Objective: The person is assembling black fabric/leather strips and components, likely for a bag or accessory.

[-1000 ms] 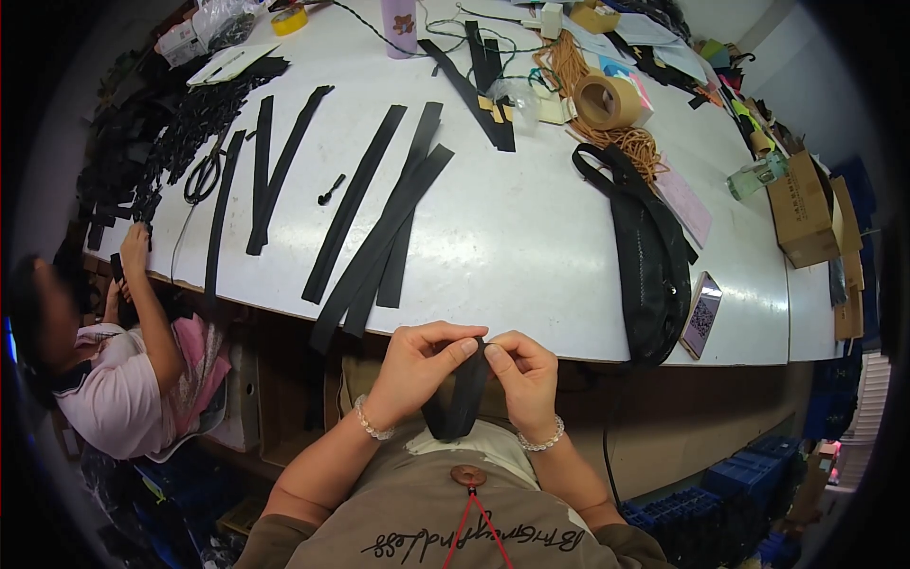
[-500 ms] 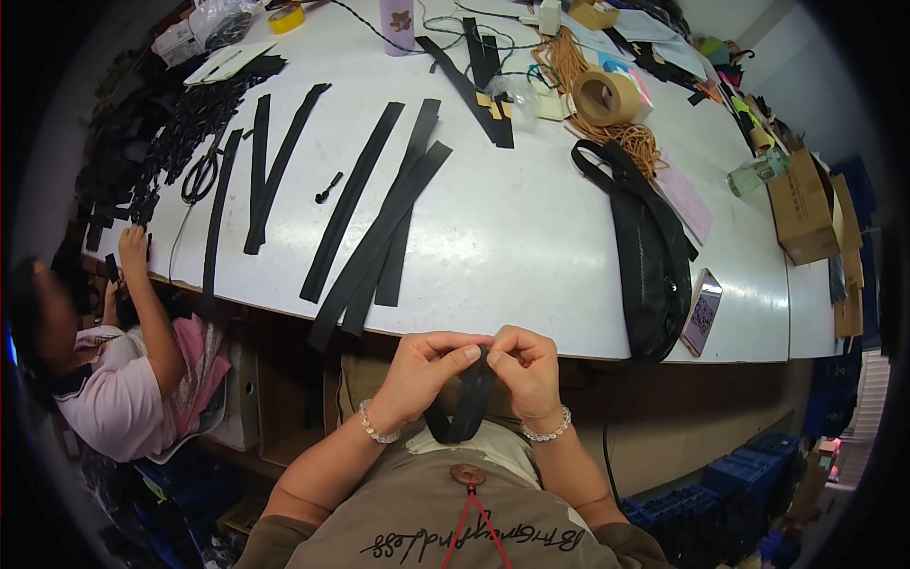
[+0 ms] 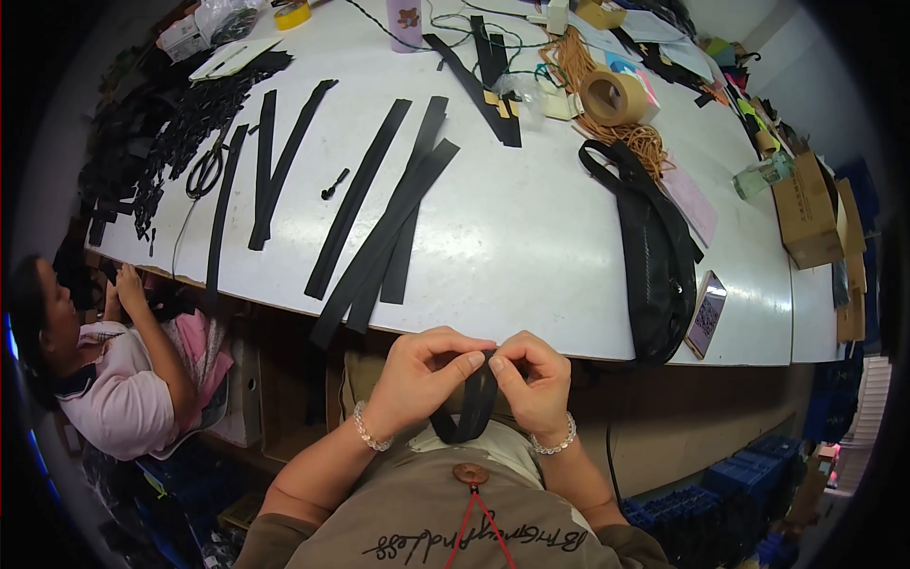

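Close to my body, below the table's front edge, a black zipper strip (image 3: 474, 413) hangs in a loop. My left hand (image 3: 424, 377) pinches its upper end between thumb and fingers. Right beside it, my right hand (image 3: 534, 379) pinches the same end, the fingertips of both hands nearly touching. What lies exactly between the fingertips is too small to make out. Several similar black strips lie on the table ahead, among them a crossed pair (image 3: 391, 237) whose near ends overhang the edge. A small black zipper pull (image 3: 335, 184) rests left of them.
A black bag (image 3: 654, 261) and a phone (image 3: 705, 315) lie on the white table (image 3: 531, 256) to the right. Scissors (image 3: 206, 174) and a heap of black pieces are at the left. Brown tape (image 3: 613, 99) sits farther back. At the left edge a co-worker (image 3: 133, 370) handles something dark.
My right hand has shifted slightly right, and the strip's loop has turned a little. The co-worker's raised hand has come down off the table's edge toward their other hand.
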Demonstrator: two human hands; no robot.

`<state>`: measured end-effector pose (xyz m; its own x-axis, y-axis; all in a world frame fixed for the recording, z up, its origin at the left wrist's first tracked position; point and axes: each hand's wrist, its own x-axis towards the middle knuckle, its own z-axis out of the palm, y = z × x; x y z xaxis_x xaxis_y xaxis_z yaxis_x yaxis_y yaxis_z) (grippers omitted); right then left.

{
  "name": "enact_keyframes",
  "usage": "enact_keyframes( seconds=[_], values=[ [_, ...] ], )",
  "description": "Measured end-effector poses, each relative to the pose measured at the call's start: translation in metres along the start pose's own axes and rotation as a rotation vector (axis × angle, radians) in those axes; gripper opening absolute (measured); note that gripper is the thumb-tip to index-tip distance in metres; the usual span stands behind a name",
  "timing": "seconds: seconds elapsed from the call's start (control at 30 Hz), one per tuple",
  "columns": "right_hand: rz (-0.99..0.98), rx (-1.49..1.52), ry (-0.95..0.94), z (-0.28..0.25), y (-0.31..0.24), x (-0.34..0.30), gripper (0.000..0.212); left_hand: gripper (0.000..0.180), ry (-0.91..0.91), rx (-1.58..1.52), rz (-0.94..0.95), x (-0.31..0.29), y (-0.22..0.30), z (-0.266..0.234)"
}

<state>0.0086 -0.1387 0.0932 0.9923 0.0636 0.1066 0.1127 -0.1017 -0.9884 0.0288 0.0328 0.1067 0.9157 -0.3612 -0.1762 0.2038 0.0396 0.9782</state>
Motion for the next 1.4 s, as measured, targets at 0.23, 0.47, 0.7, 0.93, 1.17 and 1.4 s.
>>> enact_keyframes(
  seconds=[0.23,0.47,0.7,0.93,1.17,1.4],
  values=[
    [0.178,0.286,0.142,0.011,0.002,-0.003,0.005,0.023,0.104,-0.189,0.01,-0.001,-0.007,0.008],
    [0.204,0.464,0.13,0.01,0.007,-0.005,0.005,0.028,0.119,-0.241,-0.028,-0.008,-0.002,0.011],
    [0.094,0.394,0.095,0.013,0.007,-0.004,0.003,0.024,0.195,-0.204,0.082,-0.005,-0.008,0.013],
    [0.155,0.344,0.085,0.015,0.006,-0.006,0.004,0.02,0.222,-0.25,0.047,-0.004,-0.008,0.009],
    [0.122,0.281,0.024,0.016,0.004,-0.001,0.011,0.014,0.129,-0.394,-0.054,0.0,-0.022,0.004],
    [0.144,0.273,-0.012,0.013,0.008,0.002,0.012,0.009,0.123,-0.489,-0.128,0.0,-0.021,0.007]
  ],
)
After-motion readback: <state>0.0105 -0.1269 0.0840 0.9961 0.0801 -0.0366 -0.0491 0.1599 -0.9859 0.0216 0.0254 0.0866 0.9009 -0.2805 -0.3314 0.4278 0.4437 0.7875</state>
